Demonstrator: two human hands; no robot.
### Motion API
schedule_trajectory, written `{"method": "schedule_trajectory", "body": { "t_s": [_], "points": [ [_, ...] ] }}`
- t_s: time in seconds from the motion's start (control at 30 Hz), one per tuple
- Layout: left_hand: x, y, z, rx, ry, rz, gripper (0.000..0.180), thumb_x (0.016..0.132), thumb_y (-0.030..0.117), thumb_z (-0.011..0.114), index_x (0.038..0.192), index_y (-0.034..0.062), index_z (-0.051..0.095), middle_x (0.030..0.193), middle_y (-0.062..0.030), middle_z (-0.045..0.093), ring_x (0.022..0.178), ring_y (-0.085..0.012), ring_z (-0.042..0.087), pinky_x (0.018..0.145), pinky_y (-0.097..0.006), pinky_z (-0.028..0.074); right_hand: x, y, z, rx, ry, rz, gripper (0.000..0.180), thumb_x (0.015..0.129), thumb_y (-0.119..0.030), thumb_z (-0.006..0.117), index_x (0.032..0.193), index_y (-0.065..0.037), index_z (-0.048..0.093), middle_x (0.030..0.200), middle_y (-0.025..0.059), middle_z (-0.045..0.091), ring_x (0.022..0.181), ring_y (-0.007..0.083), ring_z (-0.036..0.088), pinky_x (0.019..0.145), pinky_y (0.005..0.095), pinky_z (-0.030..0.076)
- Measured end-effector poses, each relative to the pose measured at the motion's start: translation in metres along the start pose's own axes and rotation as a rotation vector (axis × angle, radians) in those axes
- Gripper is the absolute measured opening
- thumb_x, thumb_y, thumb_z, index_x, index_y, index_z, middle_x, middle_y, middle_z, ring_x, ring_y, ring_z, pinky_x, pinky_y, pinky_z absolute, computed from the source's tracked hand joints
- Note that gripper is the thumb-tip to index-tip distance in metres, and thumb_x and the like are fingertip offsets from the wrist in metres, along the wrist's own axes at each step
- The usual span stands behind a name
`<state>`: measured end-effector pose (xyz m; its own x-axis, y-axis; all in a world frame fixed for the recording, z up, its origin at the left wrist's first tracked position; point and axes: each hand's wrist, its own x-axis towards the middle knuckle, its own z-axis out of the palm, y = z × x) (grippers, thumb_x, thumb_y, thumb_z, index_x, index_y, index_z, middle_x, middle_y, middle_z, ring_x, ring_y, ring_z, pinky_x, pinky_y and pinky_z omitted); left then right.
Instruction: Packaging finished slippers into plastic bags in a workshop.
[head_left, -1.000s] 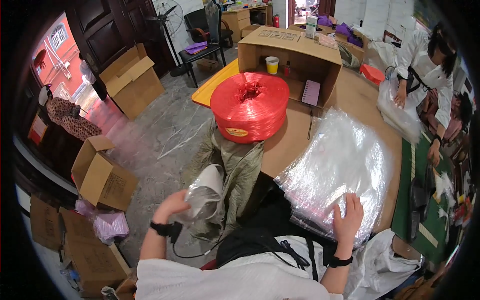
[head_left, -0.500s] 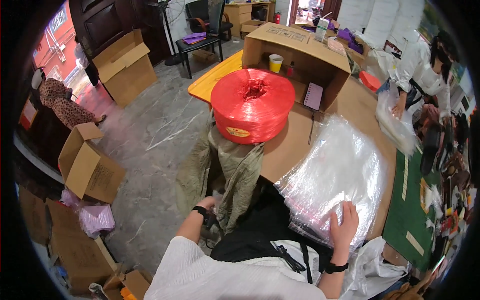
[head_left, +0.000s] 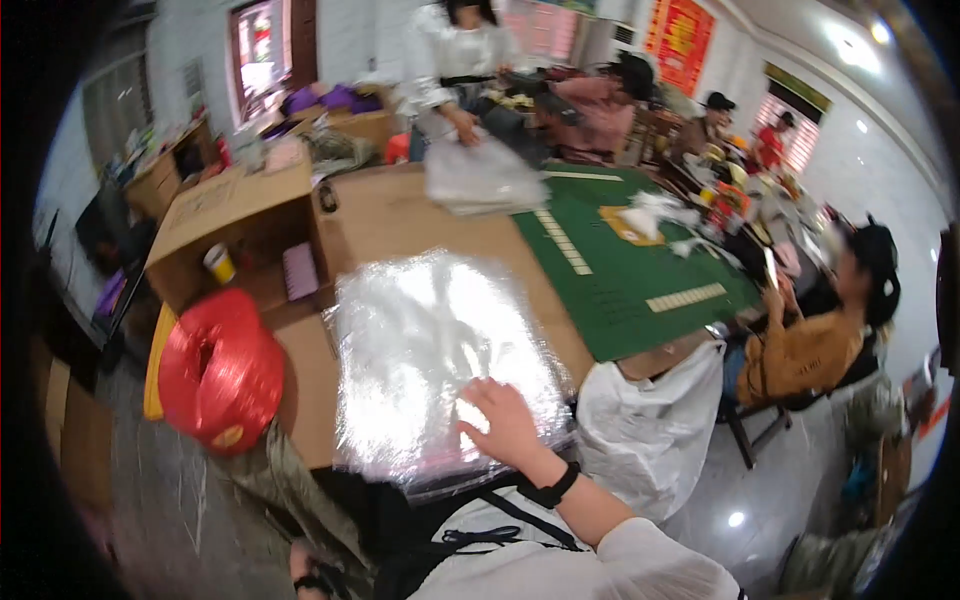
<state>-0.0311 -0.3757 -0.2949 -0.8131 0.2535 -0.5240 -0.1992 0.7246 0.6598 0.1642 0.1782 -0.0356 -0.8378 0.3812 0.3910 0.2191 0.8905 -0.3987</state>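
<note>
A stack of clear plastic bags (head_left: 420, 340) lies on the tabletop in front of me, bright with glare. My right hand (head_left: 500, 425) rests flat on its near part, fingers somewhat apart, and grips nothing. At the lower left is my left hand (head_left: 300, 560), low beside an olive-green cloth sack (head_left: 290, 490). Its fingers are blurred and partly hidden, so what they do is unclear. Above that sack sits a large roll of red plastic twine (head_left: 225, 370), at the table's left edge.
An open cardboard box (head_left: 235, 205) on its side holds a yellow-and-white cup (head_left: 219, 263) and a lilac notebook (head_left: 299, 272). Right of the bags lie a green mat (head_left: 610, 270) and a white sack (head_left: 645, 425). Across the table, a person (head_left: 460, 70) handles clear bags (head_left: 485, 175). Another sits right (head_left: 815, 330).
My view has swung to the right, bringing the green mat and more people into sight. My right hand stays on the bag stack; my left hand stays low by the olive sack.
</note>
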Motion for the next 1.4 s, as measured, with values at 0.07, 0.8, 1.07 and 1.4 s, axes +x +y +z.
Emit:
{"method": "schedule_trajectory", "body": {
  "t_s": [0.07,0.8,1.07,1.4],
  "points": [
    [0.004,0.062,-0.012,0.158,0.041,-0.412,0.037,0.086,0.015,0.069,0.101,-0.0172,0.06,0.104,-0.0233,0.07,0.105,-0.0295,0.068,0.083,-0.044,0.054,-0.007,0.012,-0.002,-0.061,0.03,0.043,0.055,0.092,-0.043,0.066,0.136,-0.01,0.058,0.144,0.0162,0.054,0.136,0.0378,0.047,0.115,0.0512,0.033],
    [-0.061,0.463,0.13,0.571,0.006,1.158,0.057,0.093,0.037,0.064,0.143,0.0123,0.056,0.158,-0.0195,0.039,0.148,-0.0423,0.029,0.122,-0.054,0.017,-0.012,0.012,0.003,-0.046,0.009,0.024,0.057,0.095,-0.046,0.06,0.137,-0.007,0.057,0.144,0.0166,0.053,0.137,0.0376,0.045,0.116,0.0494,0.032],
    [-0.058,0.452,0.126,0.393,0.066,1.217,0.051,0.086,0.028,0.071,0.13,0.003,0.063,0.149,-0.0254,0.048,0.143,-0.0428,0.038,0.119,-0.053,0.025,-0.011,0.013,0.01,-0.027,0.05,0.013,0.059,0.096,-0.047,0.059,0.142,-0.009,0.054,0.146,0.0157,0.051,0.138,0.0363,0.044,0.117,0.0488,0.031],
    [-0.132,0.355,0.009,-0.019,0.411,1.137,0.018,0.099,0.011,0.063,0.11,-0.0022,0.07,0.113,-0.0176,0.07,0.103,-0.0305,0.066,0.093,-0.039,0.051,-0.01,0.018,0.007,-0.059,0.058,0.028,0.059,0.096,-0.045,0.061,0.142,-0.011,0.052,0.148,0.015,0.05,0.139,0.0366,0.044,0.118,0.0498,0.029]
  ]
}}
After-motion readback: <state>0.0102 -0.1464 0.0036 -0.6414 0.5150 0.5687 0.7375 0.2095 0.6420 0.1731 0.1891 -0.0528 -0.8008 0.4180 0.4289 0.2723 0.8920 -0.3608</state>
